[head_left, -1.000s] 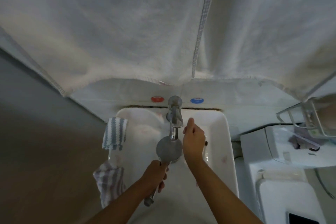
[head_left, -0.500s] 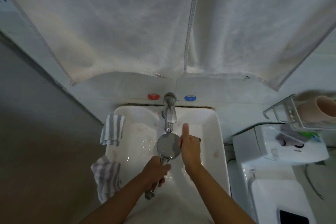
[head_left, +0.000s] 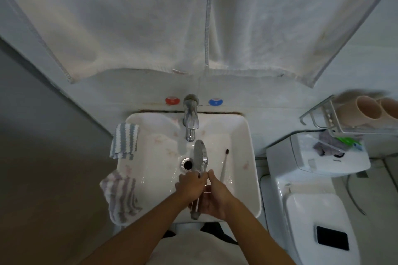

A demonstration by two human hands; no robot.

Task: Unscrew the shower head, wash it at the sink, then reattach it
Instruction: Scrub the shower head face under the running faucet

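1. White towels hang across the far wall above a white sink, with a toilet at the right.
2. Striped cloths drape over the sink's left rim; a chrome tap stands at the far edge, over the wet basin.
3. Below the tap, the shower head sits above the basin, its long axis running near to far, face turned edge-on, handle toward the person.
4. Left hand is clenched around the handle near the neck; right hand cups the handle just beside it, thumb up, its grip only partly visible.
5. A toothbrush lies in the basin, just right of the hands.
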